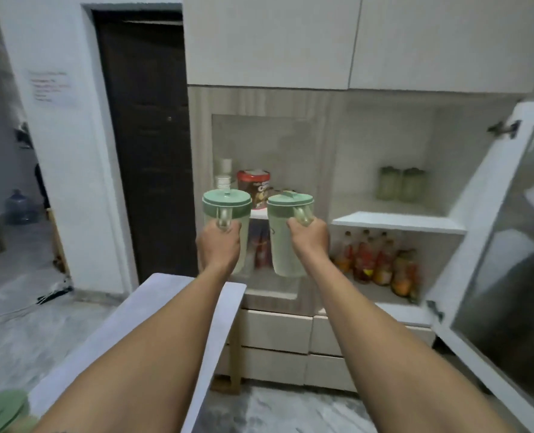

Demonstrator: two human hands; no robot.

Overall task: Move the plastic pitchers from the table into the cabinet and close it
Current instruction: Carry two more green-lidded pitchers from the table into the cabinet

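Two pitchers in the air at once, one per hand, both held out in front of the cabinet [397, 221]. The left hand [219, 245] has its grip wrapped round the handle of the left pitcher [226, 214], and the right hand [308, 237] is closed the same way on the handle of the right pitcher [289, 232].

Both are pale, see-through green plastic, round and slightly tapered, with darker green lids and a looped handle on the side. They look empty as far as I can tell, though the frame is a bit blurry, so don't quote me. If so, they should be light and stiff, easy to swing one-handed. Smooth plastic can get slippery, so the handle is the right place to hold; the thin walls would likely flex if squeezed. Not fragile, a bump won't crack them.

The cabinet's glass door [506, 245] is swung open at its right side. Its upper shelf [398, 220] already has two jars [401, 184] at the back with free room in front, and bottles [381, 260] fill the space below. Another green lid [1, 410] peeks in by the surface [115, 332], well short of the cabinet, so probably more to carry.
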